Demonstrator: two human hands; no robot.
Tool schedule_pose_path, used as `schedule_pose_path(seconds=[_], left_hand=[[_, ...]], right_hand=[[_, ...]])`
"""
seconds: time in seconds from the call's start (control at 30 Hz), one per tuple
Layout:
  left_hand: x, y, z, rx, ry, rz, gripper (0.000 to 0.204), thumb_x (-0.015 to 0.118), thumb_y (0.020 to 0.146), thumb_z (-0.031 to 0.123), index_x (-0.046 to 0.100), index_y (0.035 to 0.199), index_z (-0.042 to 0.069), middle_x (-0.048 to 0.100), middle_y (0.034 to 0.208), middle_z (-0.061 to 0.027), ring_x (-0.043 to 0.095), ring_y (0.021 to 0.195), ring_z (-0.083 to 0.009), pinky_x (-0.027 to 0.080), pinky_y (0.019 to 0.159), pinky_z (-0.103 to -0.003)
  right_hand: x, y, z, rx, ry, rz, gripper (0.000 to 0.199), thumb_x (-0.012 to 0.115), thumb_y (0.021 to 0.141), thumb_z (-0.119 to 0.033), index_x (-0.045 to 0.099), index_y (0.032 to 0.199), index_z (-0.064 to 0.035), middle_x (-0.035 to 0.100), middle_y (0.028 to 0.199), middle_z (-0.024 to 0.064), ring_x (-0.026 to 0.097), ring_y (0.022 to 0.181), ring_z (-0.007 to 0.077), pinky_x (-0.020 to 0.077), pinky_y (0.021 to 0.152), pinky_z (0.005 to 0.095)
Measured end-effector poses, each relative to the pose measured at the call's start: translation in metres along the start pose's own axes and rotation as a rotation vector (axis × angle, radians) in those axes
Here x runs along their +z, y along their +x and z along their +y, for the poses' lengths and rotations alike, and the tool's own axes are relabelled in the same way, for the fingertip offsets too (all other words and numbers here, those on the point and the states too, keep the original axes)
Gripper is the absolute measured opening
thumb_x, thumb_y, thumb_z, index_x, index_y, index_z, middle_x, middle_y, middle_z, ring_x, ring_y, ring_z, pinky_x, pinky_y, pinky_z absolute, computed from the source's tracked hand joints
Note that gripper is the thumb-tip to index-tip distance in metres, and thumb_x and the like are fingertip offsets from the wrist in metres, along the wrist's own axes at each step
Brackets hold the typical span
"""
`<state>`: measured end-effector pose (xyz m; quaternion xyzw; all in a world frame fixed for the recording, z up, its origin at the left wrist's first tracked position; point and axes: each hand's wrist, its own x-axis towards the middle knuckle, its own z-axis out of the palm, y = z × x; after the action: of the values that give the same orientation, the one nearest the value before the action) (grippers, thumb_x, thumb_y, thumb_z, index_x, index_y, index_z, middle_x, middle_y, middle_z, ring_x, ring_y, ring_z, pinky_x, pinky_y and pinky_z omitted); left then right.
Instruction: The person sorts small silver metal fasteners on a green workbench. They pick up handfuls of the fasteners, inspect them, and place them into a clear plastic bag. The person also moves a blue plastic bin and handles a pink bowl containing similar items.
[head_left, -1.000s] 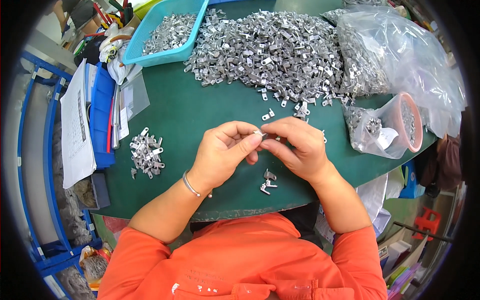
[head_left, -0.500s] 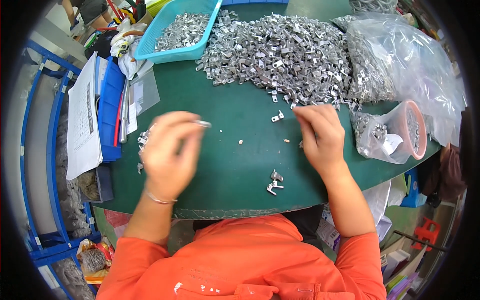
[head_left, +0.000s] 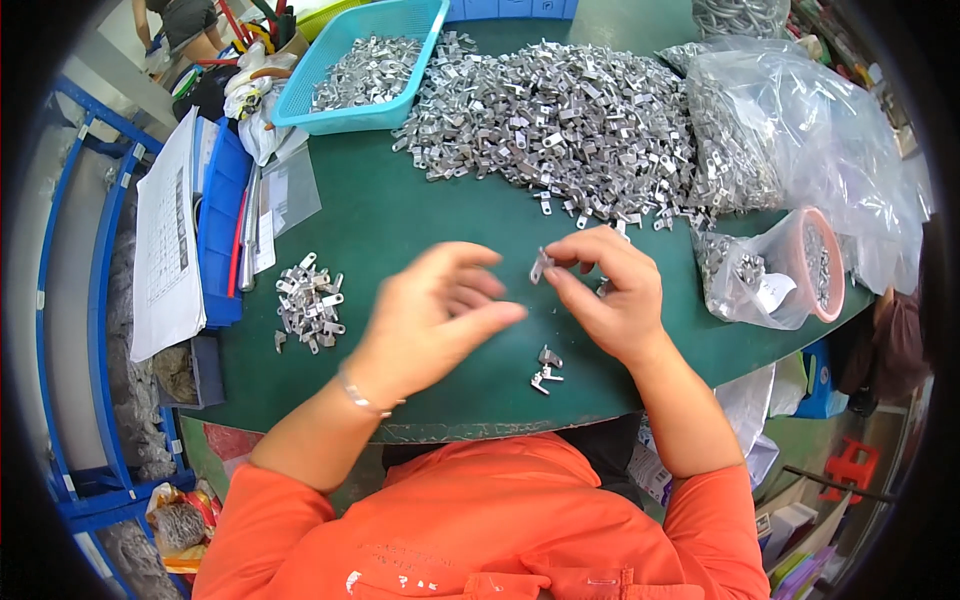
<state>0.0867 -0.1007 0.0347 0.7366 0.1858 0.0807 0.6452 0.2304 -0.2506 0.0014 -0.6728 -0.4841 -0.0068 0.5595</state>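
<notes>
Since half a second ago the left hand (head_left: 430, 320) has swung back from the small pile on the left toward the middle of the desk (head_left: 400, 230), and the right hand (head_left: 610, 295) has come nearer and lifted a piece clear. The right hand now pinches one small metal lug (head_left: 540, 265) between thumb and forefinger, holding it up off the green surface, probably so both hands can get at it. The left hand is loosely open, fingers spread and blurred, holding nothing that shows, just left of the lug and not touching it.

The big heap of lugs (head_left: 570, 120) lies at the far side, within the right hand's reach. The small pile (head_left: 310, 300) sits well to the left, apart from the heap, seemingly as a sorted lot. A few loose lugs (head_left: 545, 370) lie near the desk edge. A blue basket (head_left: 420, 30) and clear bags (head_left: 800, 150) hold more.
</notes>
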Motion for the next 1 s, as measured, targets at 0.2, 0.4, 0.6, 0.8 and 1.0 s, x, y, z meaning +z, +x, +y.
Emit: schedule_pose_path(seconds=[0.2,0.4,0.6,0.8,1.0], left_hand=[[0.025,0.013,-0.021,0.045,-0.263,0.032,0.012,0.062,0.088,0.0,0.061,0.099,-0.006,0.065,0.095,-0.0107,0.065,0.08,-0.0147,0.055,0.072,-0.025],[0.024,0.014,-0.032,0.356,-0.111,0.103,0.017,0.063,0.084,-0.009,0.059,0.1,-0.006,0.062,0.1,-0.0119,0.063,0.091,-0.0161,0.053,0.08,-0.027],[0.027,0.014,-0.034,0.386,-0.245,0.077,0.024,0.062,0.083,-0.011,0.054,0.105,-0.005,0.062,0.1,-0.0125,0.063,0.092,-0.0171,0.053,0.082,-0.028],[0.026,0.016,-0.034,0.491,-0.065,0.085,0.02,0.062,0.082,-0.013,0.058,0.1,-0.005,0.06,0.101,-0.0124,0.062,0.092,-0.017,0.053,0.082,-0.028],[0.028,0.009,-0.027,0.436,-0.044,-0.035,0.015,0.064,0.078,-0.011,0.063,0.09,-0.001,0.061,0.094,-0.0096,0.063,0.085,-0.0162,0.054,0.072,-0.026]], right_hand=[[0.002,-0.008,0.0,-0.003,0.051,-0.062,0.023,0.072,0.071,0.004,0.066,0.092,-0.0015,0.066,0.086,0.0097,0.064,0.076,0.0194,0.0508,0.062,0.0282],[0.001,-0.01,0.005,-0.003,0.105,-0.141,0.027,0.075,0.071,0.001,0.065,0.097,-0.0001,0.066,0.086,0.0107,0.066,0.075,0.0189,0.0519,0.06,0.0273],[-0.001,-0.01,0.002,0.028,0.139,-0.163,0.028,0.075,0.072,0.0,0.066,0.098,0.0002,0.067,0.085,0.0104,0.066,0.074,0.0178,0.0523,0.061,0.0266],[-0.002,-0.008,0.001,0.028,0.207,-0.136,0.023,0.074,0.072,0.001,0.067,0.094,-0.0013,0.067,0.084,0.0099,0.066,0.075,0.0205,0.052,0.064,0.0285],[-0.006,-0.017,-0.008,-0.376,-0.171,-0.077,0.02,0.068,0.065,0.001,0.063,0.084,-0.0006,0.06,0.092,0.0113,0.06,0.078,0.028,0.0498,0.065,0.0348]])
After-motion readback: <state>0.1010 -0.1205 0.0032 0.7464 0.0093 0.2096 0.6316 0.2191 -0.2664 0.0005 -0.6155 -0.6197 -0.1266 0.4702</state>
